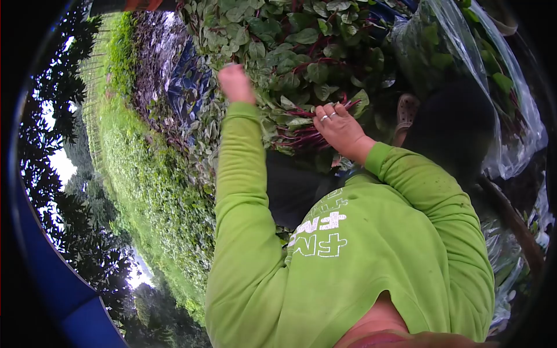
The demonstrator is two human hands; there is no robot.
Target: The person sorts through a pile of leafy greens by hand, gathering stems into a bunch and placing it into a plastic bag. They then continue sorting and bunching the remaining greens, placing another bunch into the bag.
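Observation:
My left hand (236,85) is raised over the leafy greens, smeared by motion, so its fingers and anything in them cannot be made out. My right hand (342,130), with rings on its fingers, is closed around some red-stemmed greens (301,138) in front of my body. The red stems lie side by side, sticking out to the left of the fingers, and a leaf shows beyond the fingertips. A large heap of green leaves with red stems (301,37) spreads past both hands.
A clear plastic bag (507,133) with greens inside stands at the right. Beside the dark-clothed leg is a brown clog (407,110). A blue sheet (184,78) lies left of the heap. More plastic (505,255) and a brown stick (513,223) are at the lower right.

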